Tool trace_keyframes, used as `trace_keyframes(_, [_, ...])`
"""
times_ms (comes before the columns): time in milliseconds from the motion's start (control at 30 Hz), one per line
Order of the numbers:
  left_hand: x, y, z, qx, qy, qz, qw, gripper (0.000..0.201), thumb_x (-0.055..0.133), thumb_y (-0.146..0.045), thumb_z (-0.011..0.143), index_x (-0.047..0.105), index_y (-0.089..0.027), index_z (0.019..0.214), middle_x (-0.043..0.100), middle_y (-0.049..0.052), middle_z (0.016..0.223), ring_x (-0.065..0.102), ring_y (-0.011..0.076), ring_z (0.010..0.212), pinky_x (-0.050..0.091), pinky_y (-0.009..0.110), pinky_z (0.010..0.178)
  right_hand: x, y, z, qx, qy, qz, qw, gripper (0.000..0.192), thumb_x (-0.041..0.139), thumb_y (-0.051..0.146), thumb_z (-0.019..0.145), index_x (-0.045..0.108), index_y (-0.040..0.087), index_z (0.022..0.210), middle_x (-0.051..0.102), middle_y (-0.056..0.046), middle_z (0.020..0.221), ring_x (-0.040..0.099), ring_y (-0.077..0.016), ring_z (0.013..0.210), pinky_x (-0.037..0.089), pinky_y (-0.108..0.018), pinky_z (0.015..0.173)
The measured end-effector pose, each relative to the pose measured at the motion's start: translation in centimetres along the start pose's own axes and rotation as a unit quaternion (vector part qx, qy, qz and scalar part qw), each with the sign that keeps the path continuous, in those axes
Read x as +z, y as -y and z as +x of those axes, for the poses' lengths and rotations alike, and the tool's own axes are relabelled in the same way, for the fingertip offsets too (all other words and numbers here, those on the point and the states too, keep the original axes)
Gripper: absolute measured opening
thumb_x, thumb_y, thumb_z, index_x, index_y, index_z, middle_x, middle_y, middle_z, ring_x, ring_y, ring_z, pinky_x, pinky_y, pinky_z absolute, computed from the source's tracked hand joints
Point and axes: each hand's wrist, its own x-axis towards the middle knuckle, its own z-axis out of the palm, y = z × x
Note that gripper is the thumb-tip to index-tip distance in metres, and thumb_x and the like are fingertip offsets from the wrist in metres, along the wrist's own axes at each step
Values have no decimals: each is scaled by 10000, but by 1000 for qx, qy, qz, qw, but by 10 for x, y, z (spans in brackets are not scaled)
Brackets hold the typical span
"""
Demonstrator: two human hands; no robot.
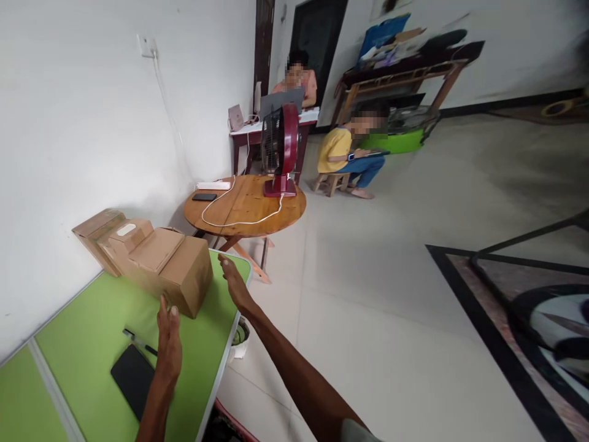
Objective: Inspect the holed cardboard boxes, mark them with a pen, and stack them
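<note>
My left hand (169, 347) is held upright over the green table (197, 356), its fingers stretched out and nothing in it. Its fingertips overlap the lower front of a brown cardboard box (186, 273); whether they touch cannot be told. To the right of that box, by the table's corner, my right hand (234, 285) reaches forward, flat and bare. The two palms face each other with a gap between. Behind the near box, a row of other cardboard boxes (133, 242) stands along the wall. A dark flat case (131, 377) and a slim black tool (140, 342) lie partly behind my left hand.
A round wooden table (243, 215) beyond carries a red fan (288, 147), a phone (204, 197) and a white power strip (213, 185). One person (310, 86) sits at a desk; another (335, 150) sits on a stool. A black-framed object (506, 331) stands at right.
</note>
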Motion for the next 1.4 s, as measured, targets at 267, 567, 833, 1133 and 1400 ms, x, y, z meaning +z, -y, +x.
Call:
trace_keyframes(267, [10, -18, -18, -11, -39, -7, 999, 1090, 647, -839, 983, 256, -261, 1820, 296, 218, 1909, 334, 393, 1762, 352, 581, 1400, 17, -16, -29, -23, 29, 4, 999, 1004, 475, 983, 983, 595, 229, 1634, 638, -204, 1643, 608, -388, 1491, 453, -638, 1302])
trace_keyframes(567, [-92, -77, -121, 37, -173, 94, 980, 822, 679, -774, 1002, 594, -336, 1692, 728, 142, 1583, 704, 395, 1449, 532, 628, 1252, 16, 74, -83, -95, 180, 80, 976, 683, 681, 698, 1086, 635, 346, 1669, 657, -134, 1582, 614, -328, 1495, 581, -505, 1189])
trace_keyframes(833, [-161, -107, -187, 62, -304, 266, 912, 702, 616, -739, 1056, 658, -358, 1644, 848, 65, 1279, 816, 247, 1034, 647, 309, 739, 68, 113, -124, -2, 383, 167, 909, 916, 719, 847, 998, 542, 362, 1754, 444, -72, 1875, 408, -363, 1735, 336, -566, 1417])
trace_keyframes(1133, [-189, -116, -217, 277, -263, 484, 788, 846, 649, -359, 1110, 236, -533, 1827, 156, -21, 1967, 146, 348, 1813, 247, 611, 1434, 108, 101, -142, 121, 488, 129, 854, 879, 852, 862, 872, 772, 307, 1549, 595, -106, 1770, 465, -405, 1697, 266, -589, 1440])
trace_keyframes(1400, [-209, -104, -225, 4, -376, 274, 885, 862, 281, -842, 1078, 819, -221, 1341, 836, 166, 1287, 760, 451, 1268, 626, 635, 1075, 112, 114, -172, 134, 609, 252, 740, 1091, 956, 840, 749, 639, 289, 1635, 691, -142, 1624, 656, -378, 1519, 557, -538, 1240])
